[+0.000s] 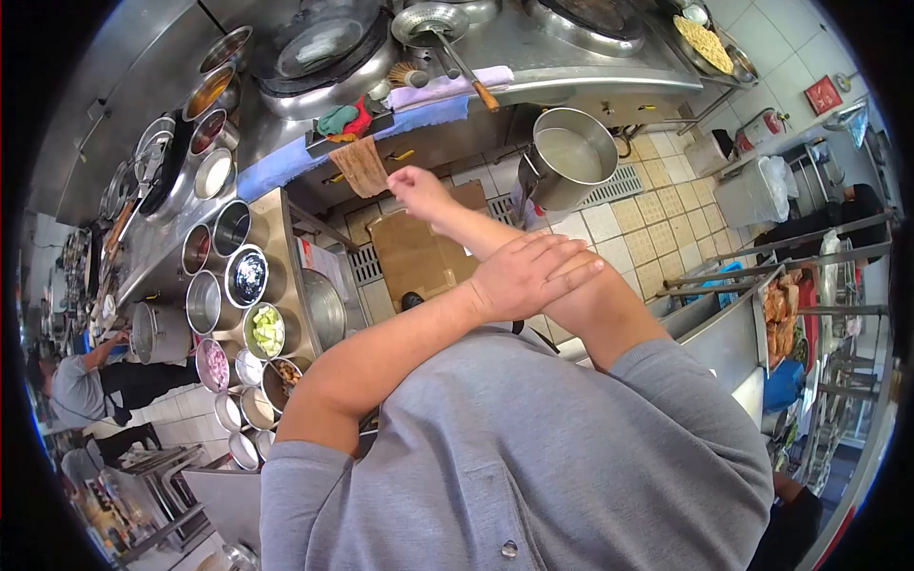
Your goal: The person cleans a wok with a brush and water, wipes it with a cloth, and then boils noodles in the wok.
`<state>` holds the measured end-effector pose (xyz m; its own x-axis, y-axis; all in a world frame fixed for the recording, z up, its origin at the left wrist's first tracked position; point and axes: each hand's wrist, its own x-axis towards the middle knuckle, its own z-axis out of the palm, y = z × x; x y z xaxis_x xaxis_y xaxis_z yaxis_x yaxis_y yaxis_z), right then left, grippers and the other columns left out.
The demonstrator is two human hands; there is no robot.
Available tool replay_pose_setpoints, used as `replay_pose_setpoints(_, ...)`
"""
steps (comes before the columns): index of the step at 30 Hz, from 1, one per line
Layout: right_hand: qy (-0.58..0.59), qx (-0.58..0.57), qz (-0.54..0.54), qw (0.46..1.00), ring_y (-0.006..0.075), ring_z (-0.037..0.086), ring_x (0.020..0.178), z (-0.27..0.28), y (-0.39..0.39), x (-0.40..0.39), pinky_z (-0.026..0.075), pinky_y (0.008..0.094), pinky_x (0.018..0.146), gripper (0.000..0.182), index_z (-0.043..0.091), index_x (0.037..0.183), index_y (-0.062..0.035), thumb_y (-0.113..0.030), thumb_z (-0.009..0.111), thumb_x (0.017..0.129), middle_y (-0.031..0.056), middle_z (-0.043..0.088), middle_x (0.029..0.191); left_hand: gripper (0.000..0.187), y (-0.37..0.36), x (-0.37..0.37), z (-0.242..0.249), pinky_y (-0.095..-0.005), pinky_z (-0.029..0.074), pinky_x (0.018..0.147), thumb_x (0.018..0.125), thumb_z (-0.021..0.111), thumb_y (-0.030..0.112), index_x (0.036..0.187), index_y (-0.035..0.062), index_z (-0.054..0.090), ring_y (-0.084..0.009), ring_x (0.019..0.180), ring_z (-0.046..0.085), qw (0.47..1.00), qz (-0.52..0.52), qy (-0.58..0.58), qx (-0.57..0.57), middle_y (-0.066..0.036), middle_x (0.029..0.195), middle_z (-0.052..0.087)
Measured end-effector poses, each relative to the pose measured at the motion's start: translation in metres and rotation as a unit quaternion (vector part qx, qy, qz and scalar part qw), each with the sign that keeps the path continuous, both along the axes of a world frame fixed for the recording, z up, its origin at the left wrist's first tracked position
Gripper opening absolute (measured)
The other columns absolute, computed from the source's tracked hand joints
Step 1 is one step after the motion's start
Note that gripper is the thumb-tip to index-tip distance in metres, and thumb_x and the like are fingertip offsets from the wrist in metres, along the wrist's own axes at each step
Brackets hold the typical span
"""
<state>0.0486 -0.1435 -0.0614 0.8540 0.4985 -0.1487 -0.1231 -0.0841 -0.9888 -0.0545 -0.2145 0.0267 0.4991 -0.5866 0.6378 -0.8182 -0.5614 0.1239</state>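
My right hand point(419, 193) is stretched across to the left, its fingers pinched at the edge of a brown cloth point(361, 167). The cloth spreads out just below the stove's front edge, beside a red cloth point(357, 121) and a green cloth point(338, 120) on a small ledge. My left hand point(535, 274) lies over my right forearm near the elbow, fingers extended and holding no object. Below the right hand is a flattened cardboard sheet point(419, 243) on the floor.
Woks point(324, 48) and a strainer ladle point(430, 27) sit on the stove. A large steel pot point(571, 157) stands ahead right. Several ingredient containers point(265, 330) line the left counter. A person point(81, 385) works far left. A metal rack point(838, 305) is at right.
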Motion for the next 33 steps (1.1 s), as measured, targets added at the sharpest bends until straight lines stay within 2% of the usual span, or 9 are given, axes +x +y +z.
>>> replay_pose_setpoints(8, -0.355, -0.056, 0.126, 0.925, 0.0261, 0.055, 0.075, -0.023, -0.018, -0.047, 0.044, 0.0372, 0.064, 0.012, 0.056, 0.080, -0.0035, -0.013, 0.054, 0.074, 0.0117, 0.056, 0.078, 0.059, -0.002, 0.004, 0.017, -0.0369, 0.046, 0.073, 0.058, 0.067, 0.020, 0.112, 0.0082, 0.048, -0.0294, 0.091, 0.055, 0.957, -0.027, 0.285, 0.050, -0.012, 0.105, 0.054)
replay_pose_setpoints(14, -0.304, -0.325, 0.519, 0.730, 0.0266, 0.055, 0.083, 0.009, -0.014, -0.096, 0.044, 0.0354, 0.071, 0.022, 0.058, 0.092, -0.0065, -0.022, 0.047, 0.079, 0.0142, 0.057, 0.089, 0.054, 0.037, 0.029, -0.067, -0.0347, 0.045, 0.078, 0.067, 0.065, 0.039, 0.108, 0.0062, 0.051, -0.0305, 0.092, 0.055, 0.667, -0.220, 0.711, -0.011, -0.016, 0.098, 0.059)
replay_pose_setpoints(18, -0.271, -0.259, 0.570, 0.731, 0.0283, 0.057, 0.086, -0.069, -0.064, -0.101, 0.044, 0.0348, 0.075, 0.028, 0.055, 0.100, -0.0066, -0.027, 0.047, 0.082, 0.0161, 0.059, 0.092, 0.051, 0.113, 0.002, -0.158, -0.0389, 0.046, 0.075, 0.073, 0.058, 0.040, 0.110, 0.0053, 0.050, -0.0319, 0.086, 0.057, 0.836, 0.176, 0.517, -0.046, -0.018, 0.091, 0.060)
replay_pose_setpoints(22, -0.187, -0.284, 0.217, 0.915, 0.0300, 0.057, 0.082, -0.166, -0.175, -0.061, 0.045, 0.0365, 0.071, 0.025, 0.055, 0.094, -0.0041, -0.024, 0.049, 0.080, 0.0173, 0.058, 0.089, 0.047, 0.200, -0.076, -0.221, -0.0411, 0.041, 0.085, 0.074, 0.050, 0.038, 0.105, 0.0035, 0.054, -0.0339, 0.099, 0.051, 0.643, 0.351, 0.657, 0.180, -0.019, 0.109, 0.053)
replay_pose_setpoints(24, -0.387, -0.441, 0.198, 0.785, 0.0322, 0.056, 0.083, -0.308, -0.302, -0.040, 0.045, 0.0377, 0.073, 0.020, 0.059, 0.080, -0.0024, -0.015, 0.044, 0.078, 0.0184, 0.059, 0.088, 0.051, 0.234, -0.138, -0.301, -0.0386, 0.033, 0.095, 0.076, 0.045, 0.042, 0.109, 0.0033, 0.052, -0.0315, 0.108, 0.046, 0.614, 0.348, 0.690, 0.160, -0.019, 0.116, 0.048)
replay_pose_setpoints(26, -0.078, -0.600, -0.053, 0.795, 0.0266, 0.058, 0.084, -0.358, -0.400, -0.061, 0.045, 0.0390, 0.074, 0.021, 0.060, 0.080, -0.0011, -0.016, 0.048, 0.072, 0.0161, 0.061, 0.086, 0.044, 0.233, -0.190, -0.310, -0.0394, 0.038, 0.088, 0.079, 0.045, 0.040, 0.103, 0.0051, 0.056, -0.0323, 0.103, 0.050, 0.623, 0.388, 0.673, 0.094, -0.017, 0.111, 0.052)
replay_pose_setpoints(27, 0.201, -0.639, 0.021, 0.742, 0.0259, 0.060, 0.082, -0.282, -0.403, -0.058, 0.047, 0.0370, 0.072, 0.021, 0.062, 0.079, -0.0036, -0.016, 0.047, 0.073, 0.0143, 0.063, 0.083, 0.039, 0.233, -0.219, -0.326, -0.0397, 0.042, 0.082, 0.078, 0.047, 0.039, 0.097, 0.0078, 0.060, -0.0308, 0.095, 0.054, 0.623, 0.391, 0.677, -0.008, -0.015, 0.101, 0.058)
replay_pose_setpoints(29, -0.168, -0.699, 0.380, 0.582, 0.0244, 0.060, 0.075, -0.252, -0.437, -0.069, 0.047, 0.0374, 0.064, 0.017, 0.062, 0.070, -0.0087, -0.024, 0.061, 0.061, 0.0086, 0.063, 0.073, 0.039, 0.215, -0.258, -0.328, -0.0383, 0.043, 0.080, 0.076, 0.050, 0.040, 0.096, 0.0086, 0.061, -0.0289, 0.091, 0.057, 0.520, 0.466, 0.709, -0.100, -0.014, 0.095, 0.060)
replay_pose_setpoints(33, -0.166, -0.629, 0.401, 0.645, 0.0233, 0.058, 0.067, -0.284, -0.453, -0.085, 0.047, 0.0352, 0.059, 0.009, 0.059, 0.075, -0.0118, -0.019, 0.056, 0.070, 0.0072, 0.061, 0.076, 0.043, 0.169, -0.295, -0.334, -0.0365, 0.042, 0.083, 0.075, 0.049, 0.042, 0.101, 0.0099, 0.059, -0.0298, 0.097, 0.054, 0.493, 0.438, 0.750, -0.054, -0.015, 0.104, 0.056)
